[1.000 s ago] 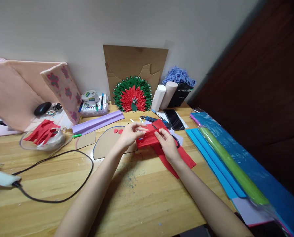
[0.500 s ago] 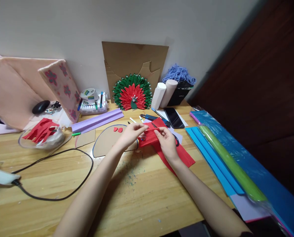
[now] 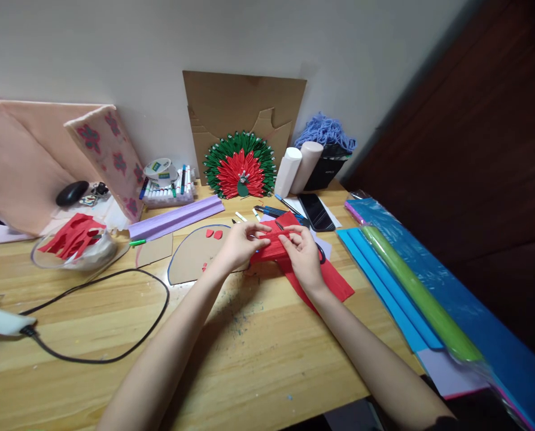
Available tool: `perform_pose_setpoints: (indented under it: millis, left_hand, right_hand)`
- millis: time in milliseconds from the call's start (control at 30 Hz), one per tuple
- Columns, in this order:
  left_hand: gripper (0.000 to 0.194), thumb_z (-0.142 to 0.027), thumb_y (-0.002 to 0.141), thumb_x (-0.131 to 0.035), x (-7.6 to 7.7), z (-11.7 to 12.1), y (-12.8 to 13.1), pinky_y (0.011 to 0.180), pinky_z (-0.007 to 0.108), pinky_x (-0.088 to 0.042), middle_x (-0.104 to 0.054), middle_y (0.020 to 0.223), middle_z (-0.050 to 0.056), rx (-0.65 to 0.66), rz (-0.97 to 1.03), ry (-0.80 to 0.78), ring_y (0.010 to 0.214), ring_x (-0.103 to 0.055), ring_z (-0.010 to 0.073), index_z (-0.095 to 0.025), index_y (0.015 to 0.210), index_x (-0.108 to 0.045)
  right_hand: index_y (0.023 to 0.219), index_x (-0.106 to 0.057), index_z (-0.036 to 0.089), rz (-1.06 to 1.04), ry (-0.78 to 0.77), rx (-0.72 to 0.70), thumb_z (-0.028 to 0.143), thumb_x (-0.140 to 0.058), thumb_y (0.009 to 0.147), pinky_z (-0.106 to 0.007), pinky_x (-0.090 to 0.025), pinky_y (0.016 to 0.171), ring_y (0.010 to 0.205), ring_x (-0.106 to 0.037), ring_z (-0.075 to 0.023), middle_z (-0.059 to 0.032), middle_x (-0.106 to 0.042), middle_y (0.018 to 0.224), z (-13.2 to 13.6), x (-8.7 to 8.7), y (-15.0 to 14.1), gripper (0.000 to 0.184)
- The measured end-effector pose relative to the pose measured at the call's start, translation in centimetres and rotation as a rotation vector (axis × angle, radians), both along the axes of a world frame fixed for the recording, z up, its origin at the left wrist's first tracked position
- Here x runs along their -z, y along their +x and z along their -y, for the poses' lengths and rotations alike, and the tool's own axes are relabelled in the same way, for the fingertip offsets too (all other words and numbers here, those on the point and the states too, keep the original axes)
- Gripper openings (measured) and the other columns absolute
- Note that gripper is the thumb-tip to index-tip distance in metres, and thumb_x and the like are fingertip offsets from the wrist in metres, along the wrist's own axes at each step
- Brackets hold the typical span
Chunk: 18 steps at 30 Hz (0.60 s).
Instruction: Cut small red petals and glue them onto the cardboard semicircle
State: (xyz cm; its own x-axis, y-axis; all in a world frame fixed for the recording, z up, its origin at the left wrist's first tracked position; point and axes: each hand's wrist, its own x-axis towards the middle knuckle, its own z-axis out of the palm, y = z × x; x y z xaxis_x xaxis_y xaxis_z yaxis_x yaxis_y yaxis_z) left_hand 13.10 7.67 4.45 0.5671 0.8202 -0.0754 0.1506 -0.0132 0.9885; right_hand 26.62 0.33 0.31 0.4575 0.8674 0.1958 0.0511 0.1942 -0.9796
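Note:
A folded piece of red paper point(image 3: 274, 246) is held over the wooden desk point(image 3: 249, 353) between both hands. My left hand point(image 3: 237, 244) pinches its left end with curled fingers. My right hand point(image 3: 304, 257) grips its right end, fingertips on the top fold. More red paper point(image 3: 334, 281) lies flat under my right hand. A half-round cardboard piece point(image 3: 191, 257) with two small red petals point(image 3: 213, 234) lies just left of my left hand. Black scissors point(image 3: 321, 254) peek out behind my right hand.
A red and green paper peacock fan point(image 3: 240, 166) leans on cardboard point(image 3: 245, 111) at the wall. Markers point(image 3: 169, 191), a purple paper roll point(image 3: 178, 216), a phone point(image 3: 316, 212), blue sheets and a green roll point(image 3: 420, 299) lie around. A glue gun point(image 3: 0, 320) with black cable point(image 3: 115, 353) lies left, near a bowl of red scraps point(image 3: 74, 242).
My hands have drawn slightly closer together on the red paper, folding it tighter. The view has shifted a little; nothing else on the desk has moved.

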Motion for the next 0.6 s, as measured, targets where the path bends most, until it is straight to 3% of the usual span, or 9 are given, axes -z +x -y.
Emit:
perform_pose_setpoints:
  millis: [367, 600]
  left_hand:
    - [0.029, -0.008, 0.062, -0.069, -0.5, 0.1, -0.1, 0.058, 0.022, -0.044, -0.064, 0.071, 0.004, -0.033, 0.000, -0.048, 0.058, -0.053, 0.0082, -0.010, 0.091, -0.067]
    - [0.033, -0.014, 0.054, -0.078, -1.0, 0.4, -0.2, 0.063, 0.025, -0.048, -0.067, 0.075, 0.005, -0.053, 0.034, -0.031, 0.062, -0.057, 0.0104, -0.010, 0.085, -0.068]
  right_hand:
    - [0.091, -0.055, 0.021, -0.066, -0.041, -0.043, 0.038, -0.071, 0.070, -0.029, -0.051, 0.065, 0.070, -0.064, -0.0167, -0.0005, -0.067, 0.074, 0.0, -0.2, 0.5, 0.032]
    - [0.086, -0.058, 0.019, -0.084, -0.078, -0.038, 0.040, -0.072, 0.068, -0.031, -0.054, 0.062, 0.067, -0.066, -0.0181, -0.0034, -0.070, 0.077, 0.0, -0.2, 0.5, 0.031]
